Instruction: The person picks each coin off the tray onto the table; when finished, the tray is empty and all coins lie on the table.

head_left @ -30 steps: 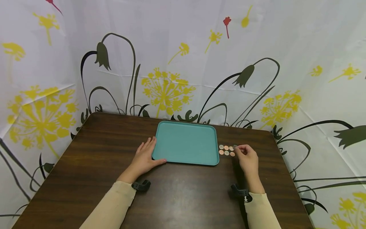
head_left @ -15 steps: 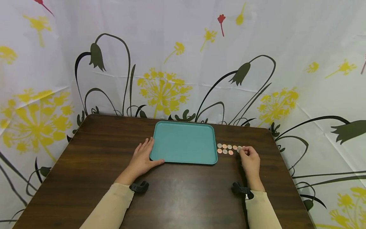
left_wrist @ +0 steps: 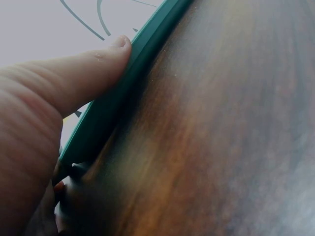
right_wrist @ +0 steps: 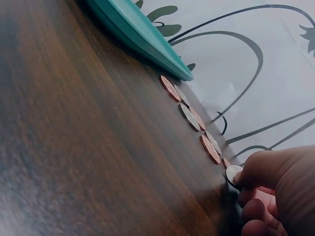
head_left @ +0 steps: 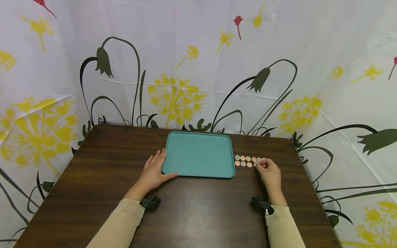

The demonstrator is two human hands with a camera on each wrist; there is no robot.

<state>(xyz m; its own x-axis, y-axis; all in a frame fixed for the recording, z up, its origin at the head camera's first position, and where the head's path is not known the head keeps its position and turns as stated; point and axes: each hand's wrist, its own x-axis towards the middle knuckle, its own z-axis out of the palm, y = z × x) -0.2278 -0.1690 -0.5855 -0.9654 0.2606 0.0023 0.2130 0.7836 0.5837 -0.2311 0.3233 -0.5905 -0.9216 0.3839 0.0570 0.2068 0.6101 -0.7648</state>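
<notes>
A silver coin (right_wrist: 234, 175) is pinched between the thumb and fingers of my right hand (head_left: 270, 174), at the right end of the front row of coins. In the right wrist view the thumb lies on its face and the coin looks tilted. Copper and silver coins (head_left: 243, 164) lie flat in two rows right of a teal tray (head_left: 198, 155); my fingers partly hide the back row's right end. My left hand (head_left: 155, 172) rests at the tray's left front corner, fingers straight along the left side. Its thumb (left_wrist: 93, 73) lies over the front rim.
The dark wooden table (head_left: 198, 210) ends at the back against a white curtain (head_left: 198, 62) printed with flowers. Black bands (head_left: 151, 202) sit on both wrists. The tray's right edge is close to the nearest coins.
My right hand has shifted from the back row to the right end of the front row, where it holds a silver coin. Back-row coins it covered now show. My left hand stays on the tray.
</notes>
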